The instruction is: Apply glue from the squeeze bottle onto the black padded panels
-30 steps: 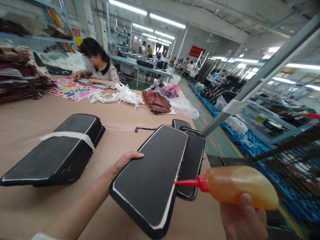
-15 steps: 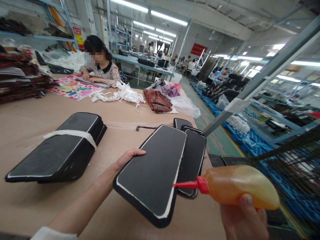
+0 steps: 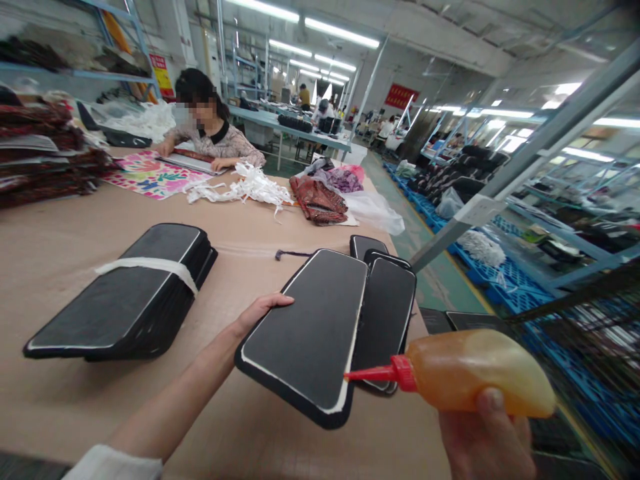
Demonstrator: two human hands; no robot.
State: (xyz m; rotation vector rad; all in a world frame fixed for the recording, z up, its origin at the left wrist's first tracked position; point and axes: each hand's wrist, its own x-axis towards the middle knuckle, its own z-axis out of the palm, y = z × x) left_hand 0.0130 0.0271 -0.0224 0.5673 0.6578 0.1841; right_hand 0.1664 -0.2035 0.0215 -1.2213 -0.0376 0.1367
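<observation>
— Your left hand [image 3: 265,308] had a black panel [image 3: 310,320] gripped at its far-side edge, thumb over the top, fingers hidden below. What had shifted?

— The meeting point had. You had the red nozzle [image 3: 375,375] closer to the panel's lower right corner than a moment earlier, and the panel itself had turned slightly in your grasp. That left only a short piece of the side between tip and corner, with the pale border [image 3: 341,402] showing there.

— Was your tip touching it?

— It was at the edge, but I couldn't tell whether it pressed or just hovered. Your right hand [image 3: 493,427] was wrapped around the squeeze bottle [image 3: 470,370] of amber liquid, thumb on its side, and how hard you squeezed didn't show.

— And your panel's place?

— In front of you, tilted above the table [image 3: 240,433], its right side overlapping other black panels [image 3: 384,310] in your view. To your left lay a thick stack [image 3: 110,300] bound by a white band [image 3: 150,265].

— Anything else?

— Across from you, a co-worker [image 3: 217,130] had hands farther apart than before over a flat piece, near white strips [image 3: 250,187]. That was well apart from your hands.
</observation>
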